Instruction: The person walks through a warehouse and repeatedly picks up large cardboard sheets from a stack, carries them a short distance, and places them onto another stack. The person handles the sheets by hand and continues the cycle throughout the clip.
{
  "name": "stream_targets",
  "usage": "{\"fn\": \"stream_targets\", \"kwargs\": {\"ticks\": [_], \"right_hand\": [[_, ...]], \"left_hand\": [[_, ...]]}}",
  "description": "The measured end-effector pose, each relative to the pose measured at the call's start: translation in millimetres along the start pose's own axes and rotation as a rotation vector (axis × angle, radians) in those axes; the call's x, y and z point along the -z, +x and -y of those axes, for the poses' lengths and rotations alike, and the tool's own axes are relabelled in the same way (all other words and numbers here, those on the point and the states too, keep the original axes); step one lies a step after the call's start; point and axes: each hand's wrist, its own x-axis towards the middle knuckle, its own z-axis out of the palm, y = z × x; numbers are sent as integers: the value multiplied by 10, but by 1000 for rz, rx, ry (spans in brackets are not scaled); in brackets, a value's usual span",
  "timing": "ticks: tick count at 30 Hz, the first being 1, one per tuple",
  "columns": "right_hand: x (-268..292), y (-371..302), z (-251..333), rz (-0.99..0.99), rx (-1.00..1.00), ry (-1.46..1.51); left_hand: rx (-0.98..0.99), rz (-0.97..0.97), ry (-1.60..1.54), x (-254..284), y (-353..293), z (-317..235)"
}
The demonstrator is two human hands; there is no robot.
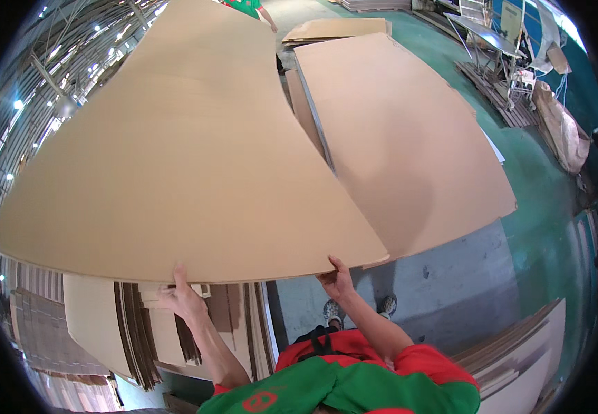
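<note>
A large tan cardboard sheet (175, 152) spans the left and middle of the view, lifted and stretching away from me. My left hand (184, 298) grips its near edge left of centre, thumb on top and fingers beneath. Toward the near right corner my right hand (338, 279) pinches the same edge, thumb on the upper face. Beyond the sheet, a co-worker in a green shirt (245, 7) is partly visible at the far end; the sheet hides whether that person's hands hold it.
A stack of cardboard sheets (409, 138) lies to the right, with another pile (337, 29) behind it. More upright sheets (137, 331) stand at lower left, and others (520, 366) at lower right. Metal frames and a chair (520, 86) clutter the far right by the green floor (527, 186).
</note>
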Motion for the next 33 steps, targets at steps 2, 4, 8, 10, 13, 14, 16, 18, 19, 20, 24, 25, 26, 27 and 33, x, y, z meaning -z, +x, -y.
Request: {"fn": "stream_targets", "kwargs": {"ticks": [2,4,8,10,13,14,16,18,19,20,24,25,26,27,33], "right_hand": [[121,37,190,-56,-83,-247],[245,81,353,-255,-55,-577],[605,100,690,-261,475,-1236],[758,70,736,-131,743,-1423],[907,76,769,-159,808,-1621],[934,88,789,-197,753,-1613],[964,139,869,-240,669,-1602],[980,195,1001,-273,713,-1572],[1000,209,1067,-267,624,-1597],[1011,228,1129,-280,624,-1602],[1160,357,1360,-308,578,-1519],[1238,435,1403,-311,607,-1447],[1325,502,1482,-315,582,-1399],[1453,592,1536,-326,595,-1359],[2491,1008,2216,-383,665,-1072]], "left_hand": [[-167,110,46,-417,-230,-196],[-183,154,196,-829,-465,-375],[-247,253,357,-1542,-1022,-646],[-313,277,347,-1907,-1262,-755],[-386,422,437,-2284,-1593,-992],[-499,476,512,-2408,-1702,-1076],[-576,527,480,-2635,-1960,-1204],[-601,616,480,-2884,-2208,-1360],[-657,651,475,-2968,-2355,-1395],[-703,693,456,-3100,-2472,-1426],[-783,891,467,-3781,-2982,-1391],[-670,1069,479,-3942,-3078,-1347],[-867,1150,473,-4198,-3206,-1262],[-853,1268,369,-4391,-3355,-1099],[-538,1744,264,-4664,-3792,641]]}}
